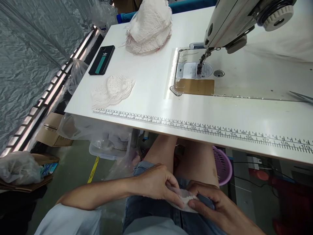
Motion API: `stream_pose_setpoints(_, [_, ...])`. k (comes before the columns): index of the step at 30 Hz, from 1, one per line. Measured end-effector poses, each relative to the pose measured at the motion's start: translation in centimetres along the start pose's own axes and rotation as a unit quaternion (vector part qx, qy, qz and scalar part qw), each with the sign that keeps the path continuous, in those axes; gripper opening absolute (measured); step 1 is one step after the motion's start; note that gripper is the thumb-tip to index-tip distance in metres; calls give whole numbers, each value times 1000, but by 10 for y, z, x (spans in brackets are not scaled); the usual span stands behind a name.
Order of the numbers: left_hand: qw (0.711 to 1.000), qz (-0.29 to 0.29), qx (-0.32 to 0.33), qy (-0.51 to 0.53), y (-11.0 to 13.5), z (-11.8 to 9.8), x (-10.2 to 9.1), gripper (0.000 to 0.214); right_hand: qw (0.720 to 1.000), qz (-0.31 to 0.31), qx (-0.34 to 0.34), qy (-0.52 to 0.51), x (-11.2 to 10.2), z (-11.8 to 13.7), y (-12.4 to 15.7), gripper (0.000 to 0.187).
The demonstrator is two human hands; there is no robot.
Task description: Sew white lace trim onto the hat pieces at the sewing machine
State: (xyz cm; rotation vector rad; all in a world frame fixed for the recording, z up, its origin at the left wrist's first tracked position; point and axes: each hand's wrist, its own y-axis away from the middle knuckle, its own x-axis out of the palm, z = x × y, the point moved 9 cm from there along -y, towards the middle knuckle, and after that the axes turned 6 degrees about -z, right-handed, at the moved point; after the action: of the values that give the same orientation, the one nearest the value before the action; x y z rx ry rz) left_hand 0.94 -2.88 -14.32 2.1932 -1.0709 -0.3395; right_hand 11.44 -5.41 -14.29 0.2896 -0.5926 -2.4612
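Observation:
Over my lap, my left hand (162,185) and my right hand (207,202) both grip a small piece of whitish lace fabric (185,199). Fingers and thumbs pinch it from either side, and much of it is hidden behind them. On the white table in front lies a flat piece of white lace (114,89), apart from both hands. Further back sits a bunched heap of white lace fabric (150,27) with frayed, pinkish thread ends.
A sewing machine (230,26) stands on the table (146,88), above its metal needle plate (190,70). A phone (101,60) lies at the left edge; scissor-like metal tips (302,96) lie at the right. Below are a plastic bin (110,151) and a purple basket (223,166).

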Motion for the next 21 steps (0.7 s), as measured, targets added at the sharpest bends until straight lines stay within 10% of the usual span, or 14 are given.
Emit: stream_pose_setpoints(21, [1000, -3, -3, -25, -3, -6, 0, 45, 999, -4, 20, -34, 0, 4, -6, 34])
